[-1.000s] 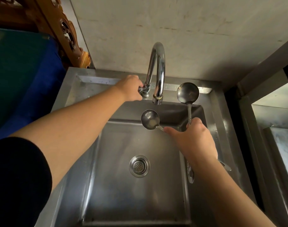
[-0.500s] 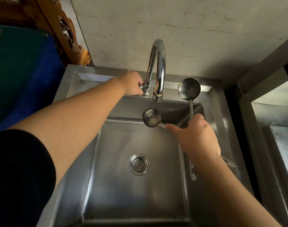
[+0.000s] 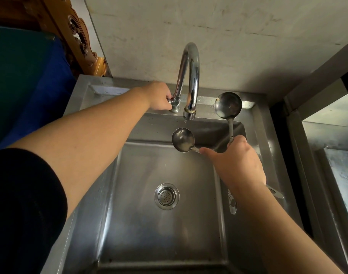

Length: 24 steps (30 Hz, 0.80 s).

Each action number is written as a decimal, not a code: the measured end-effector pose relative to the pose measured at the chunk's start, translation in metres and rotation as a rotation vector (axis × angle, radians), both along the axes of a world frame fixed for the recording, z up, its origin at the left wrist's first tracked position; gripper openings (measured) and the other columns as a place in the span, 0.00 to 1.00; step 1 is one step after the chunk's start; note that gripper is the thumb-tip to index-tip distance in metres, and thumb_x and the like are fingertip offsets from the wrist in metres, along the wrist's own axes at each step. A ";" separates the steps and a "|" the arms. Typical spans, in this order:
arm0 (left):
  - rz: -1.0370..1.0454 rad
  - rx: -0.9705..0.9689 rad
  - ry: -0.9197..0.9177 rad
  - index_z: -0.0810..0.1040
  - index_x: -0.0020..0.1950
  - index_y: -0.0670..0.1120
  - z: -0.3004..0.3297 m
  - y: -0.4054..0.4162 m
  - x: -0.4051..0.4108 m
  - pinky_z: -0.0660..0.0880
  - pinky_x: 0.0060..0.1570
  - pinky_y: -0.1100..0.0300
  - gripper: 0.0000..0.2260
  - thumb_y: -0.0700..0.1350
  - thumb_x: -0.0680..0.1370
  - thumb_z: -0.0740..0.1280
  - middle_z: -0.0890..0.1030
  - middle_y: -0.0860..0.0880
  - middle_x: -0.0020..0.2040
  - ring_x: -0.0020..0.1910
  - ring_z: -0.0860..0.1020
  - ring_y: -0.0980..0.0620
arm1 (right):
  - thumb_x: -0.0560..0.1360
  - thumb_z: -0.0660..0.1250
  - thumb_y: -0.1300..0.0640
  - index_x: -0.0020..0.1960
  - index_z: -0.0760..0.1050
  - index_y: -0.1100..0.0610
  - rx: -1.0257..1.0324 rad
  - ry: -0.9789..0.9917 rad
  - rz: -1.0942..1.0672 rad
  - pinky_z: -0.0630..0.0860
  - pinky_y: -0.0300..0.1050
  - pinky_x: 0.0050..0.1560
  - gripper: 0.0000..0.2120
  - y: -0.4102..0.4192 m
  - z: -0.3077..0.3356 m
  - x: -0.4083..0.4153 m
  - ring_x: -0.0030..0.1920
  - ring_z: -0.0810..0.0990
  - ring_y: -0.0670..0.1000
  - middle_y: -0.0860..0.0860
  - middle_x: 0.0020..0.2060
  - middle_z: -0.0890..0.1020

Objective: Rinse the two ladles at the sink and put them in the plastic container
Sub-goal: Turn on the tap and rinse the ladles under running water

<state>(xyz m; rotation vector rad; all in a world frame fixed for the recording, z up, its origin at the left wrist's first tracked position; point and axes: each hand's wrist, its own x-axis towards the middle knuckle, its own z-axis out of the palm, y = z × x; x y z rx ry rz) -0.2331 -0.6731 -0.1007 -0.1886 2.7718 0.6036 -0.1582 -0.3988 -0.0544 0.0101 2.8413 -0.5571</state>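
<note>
My right hand (image 3: 237, 161) grips the handles of two steel ladles over the steel sink (image 3: 141, 230). The smaller ladle (image 3: 182, 139) has its bowl right under the spout of the chrome tap (image 3: 190, 76), and a thin trickle of water falls into it. The larger ladle (image 3: 228, 104) points up and to the right, with its bowl over the sink's back ledge. Both handle ends stick out below my wrist. My left hand (image 3: 159, 97) is closed on the tap's handle at the base of the tap. No plastic container is in view.
The drain strainer (image 3: 166, 196) sits in the middle of the basin. A stained wall rises behind the tap. A carved wooden piece (image 3: 78, 40) and a blue surface (image 3: 40, 76) lie to the left. A steel counter (image 3: 331, 147) stands on the right.
Water has begun to trickle from the spout into the smaller ladle. My right hand has shifted that ladle's bowl slightly to sit under the spout. My left hand stays on the tap handle.
</note>
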 end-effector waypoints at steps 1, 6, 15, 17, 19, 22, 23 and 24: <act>0.004 0.006 0.001 0.78 0.33 0.42 0.000 0.000 0.001 0.65 0.37 0.55 0.10 0.43 0.74 0.69 0.73 0.45 0.32 0.34 0.70 0.47 | 0.65 0.73 0.32 0.51 0.69 0.55 0.002 0.000 -0.002 0.68 0.44 0.30 0.31 0.000 -0.001 0.000 0.37 0.77 0.53 0.48 0.37 0.76; 0.140 0.059 0.121 0.83 0.50 0.42 -0.005 0.009 0.021 0.73 0.53 0.55 0.11 0.50 0.76 0.69 0.80 0.41 0.54 0.50 0.78 0.44 | 0.65 0.73 0.32 0.51 0.69 0.55 -0.003 0.012 0.003 0.69 0.44 0.30 0.31 -0.002 -0.003 -0.001 0.35 0.75 0.50 0.46 0.36 0.75; 0.750 1.291 0.210 0.81 0.54 0.52 -0.027 0.089 0.118 0.79 0.43 0.53 0.10 0.47 0.77 0.62 0.81 0.47 0.52 0.50 0.79 0.48 | 0.66 0.75 0.37 0.53 0.72 0.61 -0.140 -0.136 -0.032 0.65 0.41 0.27 0.30 -0.008 -0.010 0.002 0.35 0.74 0.46 0.49 0.37 0.77; 0.749 1.405 0.188 0.81 0.55 0.52 -0.033 0.100 0.127 0.81 0.42 0.51 0.14 0.46 0.71 0.63 0.81 0.45 0.54 0.50 0.80 0.49 | 0.66 0.75 0.39 0.52 0.72 0.61 -0.166 -0.193 -0.047 0.72 0.43 0.29 0.29 -0.010 -0.012 0.003 0.35 0.79 0.50 0.52 0.38 0.80; 0.766 1.427 0.202 0.80 0.57 0.52 -0.038 0.104 0.129 0.82 0.46 0.49 0.18 0.44 0.67 0.67 0.81 0.45 0.54 0.49 0.81 0.51 | 0.67 0.75 0.42 0.51 0.71 0.62 -0.206 -0.257 -0.084 0.76 0.44 0.28 0.27 -0.011 -0.013 0.005 0.28 0.80 0.49 0.54 0.34 0.82; 0.778 1.399 0.221 0.80 0.56 0.53 -0.041 0.105 0.128 0.82 0.51 0.49 0.22 0.43 0.62 0.74 0.83 0.47 0.49 0.47 0.82 0.50 | 0.68 0.76 0.46 0.49 0.71 0.62 -0.294 -0.336 -0.149 0.75 0.40 0.22 0.24 -0.012 -0.014 0.010 0.16 0.75 0.44 0.54 0.28 0.81; 0.776 1.359 0.233 0.81 0.55 0.54 -0.042 0.106 0.127 0.83 0.51 0.50 0.22 0.41 0.62 0.75 0.83 0.47 0.50 0.48 0.82 0.49 | 0.68 0.77 0.47 0.49 0.70 0.62 -0.330 -0.362 -0.175 0.76 0.40 0.21 0.24 -0.012 -0.014 0.011 0.16 0.75 0.44 0.54 0.28 0.80; 0.772 1.302 0.247 0.81 0.54 0.55 -0.043 0.105 0.126 0.83 0.50 0.52 0.22 0.40 0.63 0.77 0.84 0.47 0.50 0.49 0.83 0.48 | 0.68 0.77 0.48 0.50 0.70 0.62 -0.369 -0.390 -0.200 0.77 0.41 0.21 0.24 -0.013 -0.013 0.011 0.16 0.75 0.45 0.54 0.29 0.80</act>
